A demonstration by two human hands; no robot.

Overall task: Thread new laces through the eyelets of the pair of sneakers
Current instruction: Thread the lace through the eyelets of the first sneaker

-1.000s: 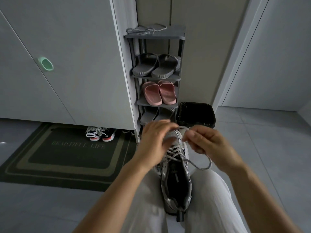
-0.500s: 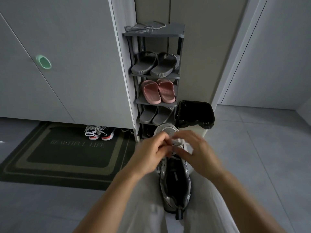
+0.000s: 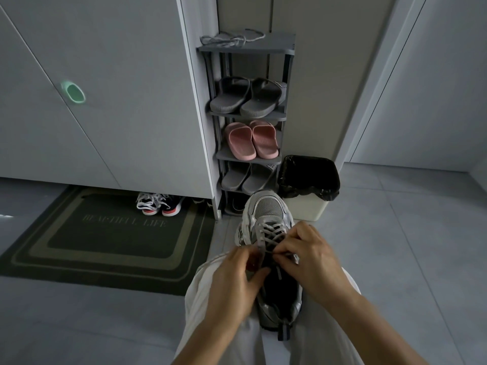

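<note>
one bin (image 3: 308, 210) behind; left hand (image 3: 232, 280), right hand (image 3: 313, 260) seemingly pinch lace (image 3: 270, 231)

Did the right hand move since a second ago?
Yes. The right hand came back toward the person, away from the bin, and now pinches the lace nearer the opening of the sneaker.

Pale loose trousers (image 3: 197, 299) (forearms (image 3: 369, 325) bare)

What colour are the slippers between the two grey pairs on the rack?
The slippers are pink; the head view shows them.
</note>
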